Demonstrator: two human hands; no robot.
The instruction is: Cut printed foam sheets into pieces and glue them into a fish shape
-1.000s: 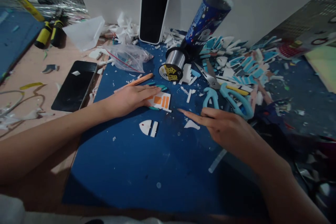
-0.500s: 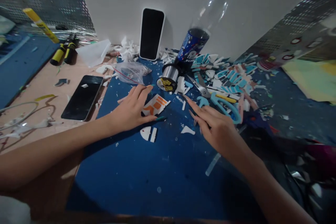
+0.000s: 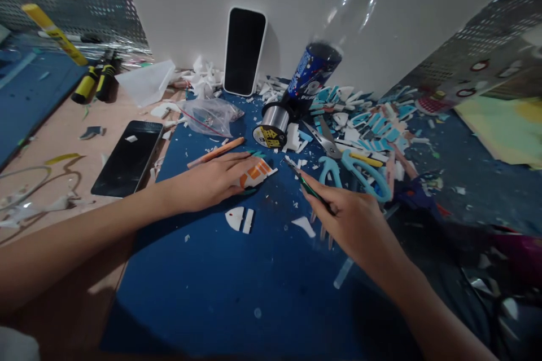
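Observation:
My left hand (image 3: 218, 181) lies on the blue mat (image 3: 237, 299), its fingers over the left part of a white piece with orange shapes (image 3: 257, 172). Its fingertips are partly hidden, but thumb and fingers are apart around the piece. In my right hand (image 3: 353, 214) is a dark green craft knife (image 3: 315, 190), held between thumb and fingers with its tip pointing up and left toward small white scraps. An orange pen-like stick (image 3: 218, 152) rests just beyond my left hand. Nearer me are a rounded white piece (image 3: 235, 218) and a white strip (image 3: 248, 220).
A thread spool (image 3: 271, 126) stands before a tilted bottle (image 3: 315, 70). Blue-handled scissors (image 3: 366, 177) lie among scraps at right. One phone (image 3: 244, 52) leans on the white panel; another phone (image 3: 129, 158) lies left. Behind is a plastic bag (image 3: 209, 117).
My left hand has lowered toward me, uncovering the orange stick and covering part of the patterned piece. My right hand now shows the knife raised between its fingers. The view has shifted slightly.

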